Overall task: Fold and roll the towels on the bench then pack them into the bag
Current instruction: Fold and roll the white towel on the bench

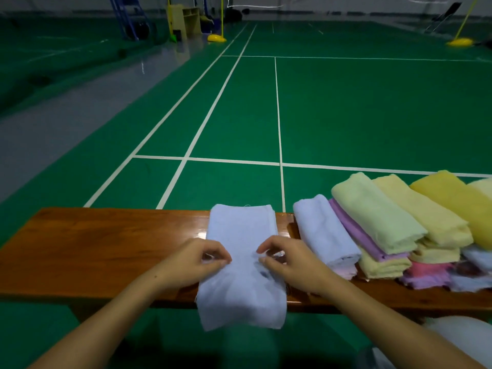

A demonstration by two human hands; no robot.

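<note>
**Both hands pinching the pale blue towel on the bench**

I see a pale blue towel (pixel 241 262) folded into a long strip and laid across the wooden bench (pixel 101 251), its far end at the back edge and its near end hanging over the front edge towards me. My left hand (pixel 197 259) sits on the left side of the strip about midway along, thumb and fingers curled together and pinching the cloth. My right hand (pixel 286 262) mirrors it on the right side, fingertips also drawn in on a small fold of the fabric. The two hands are near each other with a bare patch of towel between them.

To the right on the same bench lies a row of folded towels (pixel 399 230), overlapping one another: a pale blue one nearest the strip, then a purple, a light green, and several yellow ones, with pink and lilac ones showing underneath at the front. The pale blue folded one lies just beside the strip without touching it.

Beyond the bench stretches a green court floor (pixel 346 107) with white lines. A pale rounded shape at the lower right corner is too blurred for me to identify.
</note>
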